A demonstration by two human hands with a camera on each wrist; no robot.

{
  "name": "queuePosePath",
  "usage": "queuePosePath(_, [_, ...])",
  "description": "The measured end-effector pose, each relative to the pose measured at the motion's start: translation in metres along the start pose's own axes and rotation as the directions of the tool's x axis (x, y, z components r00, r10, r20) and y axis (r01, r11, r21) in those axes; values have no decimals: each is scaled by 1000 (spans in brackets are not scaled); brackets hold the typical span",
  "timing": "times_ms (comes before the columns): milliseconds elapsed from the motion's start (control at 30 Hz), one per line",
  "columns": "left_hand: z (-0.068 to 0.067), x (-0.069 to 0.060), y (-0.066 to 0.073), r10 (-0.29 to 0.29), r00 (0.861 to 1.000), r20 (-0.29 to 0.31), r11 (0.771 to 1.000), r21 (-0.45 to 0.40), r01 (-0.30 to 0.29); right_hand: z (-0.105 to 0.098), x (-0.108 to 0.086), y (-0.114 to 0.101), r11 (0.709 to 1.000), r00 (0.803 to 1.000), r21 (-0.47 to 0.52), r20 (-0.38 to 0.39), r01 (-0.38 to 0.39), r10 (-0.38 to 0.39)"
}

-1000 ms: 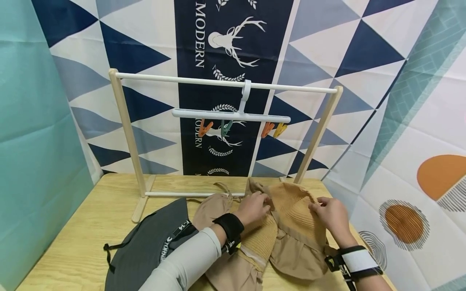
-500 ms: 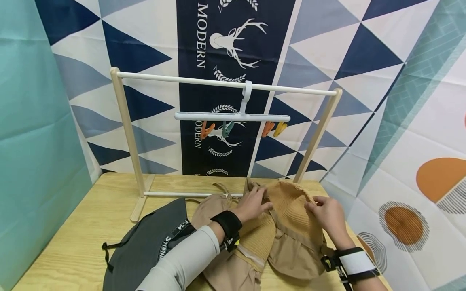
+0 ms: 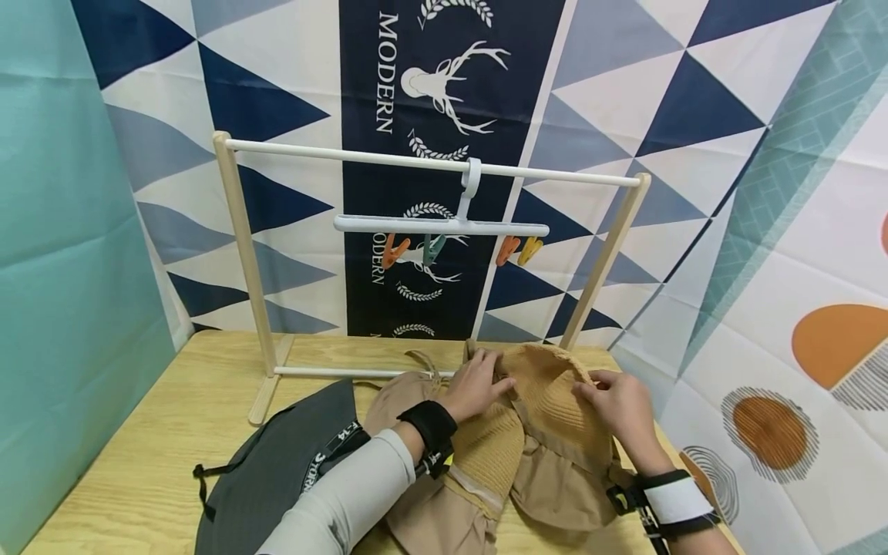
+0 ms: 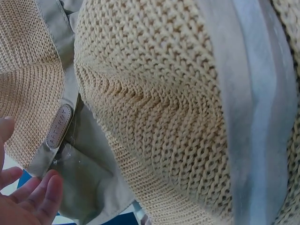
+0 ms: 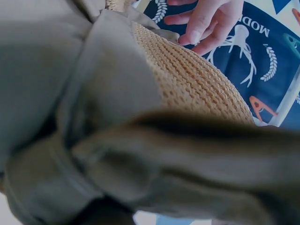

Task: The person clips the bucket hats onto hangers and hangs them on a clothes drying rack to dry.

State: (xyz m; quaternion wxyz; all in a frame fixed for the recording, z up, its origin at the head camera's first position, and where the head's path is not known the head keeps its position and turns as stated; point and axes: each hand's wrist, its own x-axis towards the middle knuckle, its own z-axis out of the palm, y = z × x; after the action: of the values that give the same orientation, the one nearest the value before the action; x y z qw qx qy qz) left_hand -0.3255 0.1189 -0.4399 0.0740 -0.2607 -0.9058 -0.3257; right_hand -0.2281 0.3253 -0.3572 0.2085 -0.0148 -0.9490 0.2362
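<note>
A tan sun hat with a knitted crown (image 3: 548, 393) and a ruffled cloth brim is tilted up at the right of the table. My right hand (image 3: 622, 408) pinches the crown's right edge; the hat's cloth hides that hand in the right wrist view. My left hand (image 3: 477, 385) is at the hat's left side, thumb and fingers spread apart, beside a small oval label (image 4: 60, 125). The same hand (image 5: 213, 21) appears beyond the crown in the right wrist view. Below my left wrist lies a second tan hat (image 3: 489, 455), partly covered by the arm.
A dark grey hat (image 3: 270, 470) with lettering lies at the left. Behind, a wooden rack (image 3: 243, 254) carries a pale hanger (image 3: 444, 225) with orange, green and yellow clips (image 3: 530, 250). Patterned cloth (image 3: 610, 77) covers the wall behind the table (image 3: 159, 432).
My left thumb and fingers have spread off the hat's left edge. My right hand has shifted slightly left with the crown's edge still pinched.
</note>
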Motion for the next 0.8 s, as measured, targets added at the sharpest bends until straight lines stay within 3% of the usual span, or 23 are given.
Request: queuePosePath(800, [-13,11,8,-28,995,-96,995,-97,19,-6,12,-25,997,998,47,11,67,-67])
